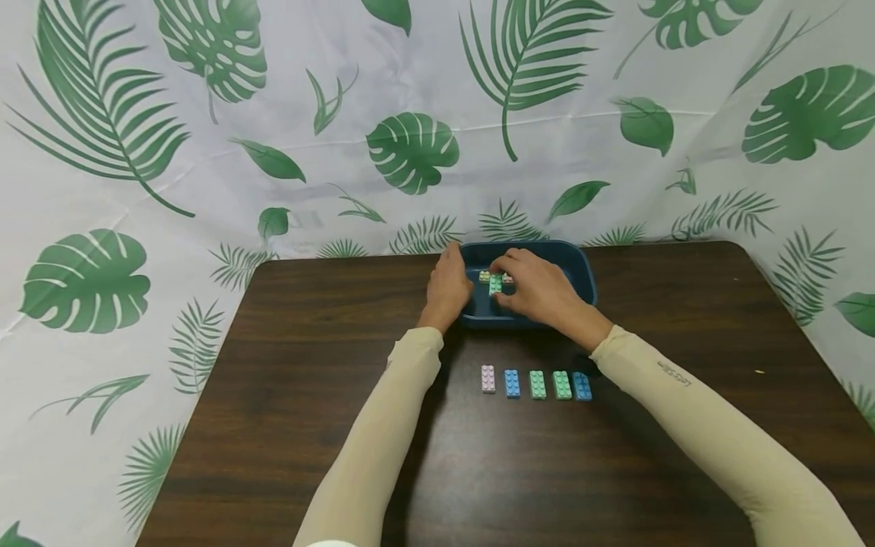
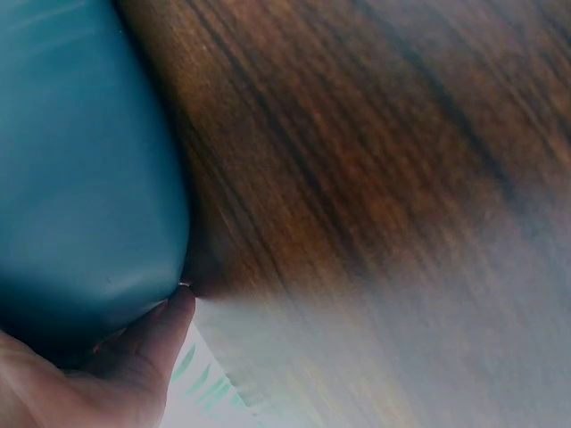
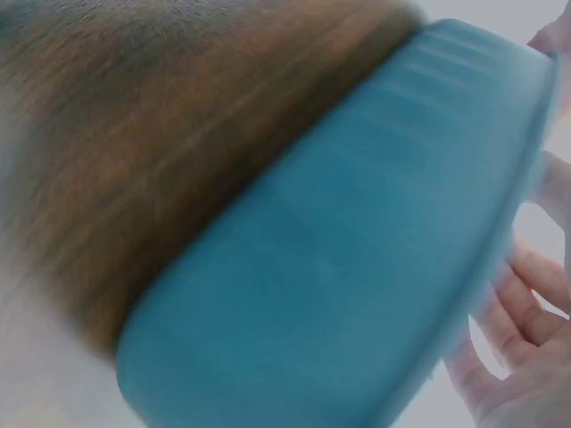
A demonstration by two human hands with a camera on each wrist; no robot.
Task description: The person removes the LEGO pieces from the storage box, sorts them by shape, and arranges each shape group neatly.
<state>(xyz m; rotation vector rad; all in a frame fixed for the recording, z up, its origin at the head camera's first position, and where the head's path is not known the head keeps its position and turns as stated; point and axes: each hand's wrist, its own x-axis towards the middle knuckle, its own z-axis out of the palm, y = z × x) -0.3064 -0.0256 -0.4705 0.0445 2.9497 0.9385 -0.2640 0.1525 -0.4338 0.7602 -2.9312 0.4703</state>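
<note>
Green brick [image 1: 495, 285] sits pinched in the right hand's [image 1: 540, 289] grip, over the blue tray [image 1: 579, 273]; the left hand [image 1: 447, 286] touches the tray's left end, how far closed its grip I cannot tell. Five bricks [image 1: 538, 385] line the worktop [image 1: 321, 365] before the tray.

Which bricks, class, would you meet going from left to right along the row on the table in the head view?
Pink brick → first blue brick → first green brick → second green brick → second blue brick.
</note>
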